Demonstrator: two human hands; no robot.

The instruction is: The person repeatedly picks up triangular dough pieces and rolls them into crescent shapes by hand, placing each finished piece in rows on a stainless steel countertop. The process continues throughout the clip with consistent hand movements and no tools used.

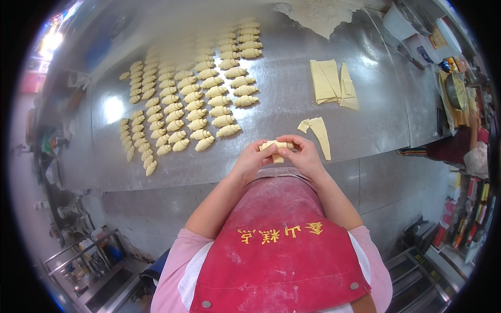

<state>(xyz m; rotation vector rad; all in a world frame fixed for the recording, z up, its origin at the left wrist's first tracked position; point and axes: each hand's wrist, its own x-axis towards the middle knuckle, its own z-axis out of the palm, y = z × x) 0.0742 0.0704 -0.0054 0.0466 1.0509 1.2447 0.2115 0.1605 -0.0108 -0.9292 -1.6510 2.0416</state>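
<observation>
Between my two hands is a partly rolled piece of croissant dough (277, 146), its narrow tail hanging down toward me. My left hand (256, 155) grips its left end, thumb on top. On its right end, my right hand (300, 152) holds with thumb and bent fingers. Just beyond my right hand lies a flat dough triangle (321, 135), with a small folded dough scrap (304, 125) against its wide end. Farther back sits a stack of cut dough sheets (324, 81), beside narrower dough strips (347, 88). Many rolled croissants (215, 92) stand in rows to the left.
The steel worktable (274, 109) has its front edge right before my apron (274, 250), which bears writing. White tubs (444, 39) and a metal bowl (456, 90) stand at the right. Another person (475, 152) is at the far right. A metal rack (84, 254) stands lower left.
</observation>
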